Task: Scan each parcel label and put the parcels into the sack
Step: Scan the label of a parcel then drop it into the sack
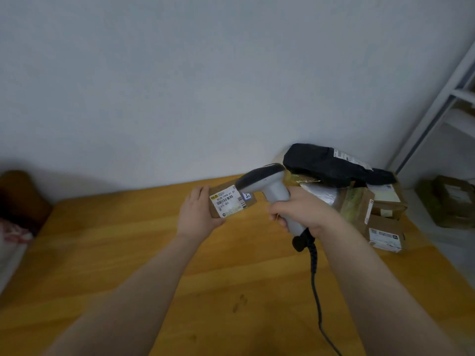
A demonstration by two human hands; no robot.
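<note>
**Parcel (232,202): scan in hand**

Left hand (199,214) grips the small parcel by its left end, above the bench (144,253), label (226,200) up. Right hand (304,214) is closed round the scanner (268,185) grip, head just over the label. Best held level, fingers off the barcode, beam square. More parcels (365,199) lie far right. Sack not seen.

Brown parcel (232,201), white-and-yellow label (226,200), grey-and-black scanner (272,191), orange wooden table (154,240).

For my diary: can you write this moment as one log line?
step: scan label | left hand: holds small cardboard parcel | right hand: grips barcode scanner over it
</note>
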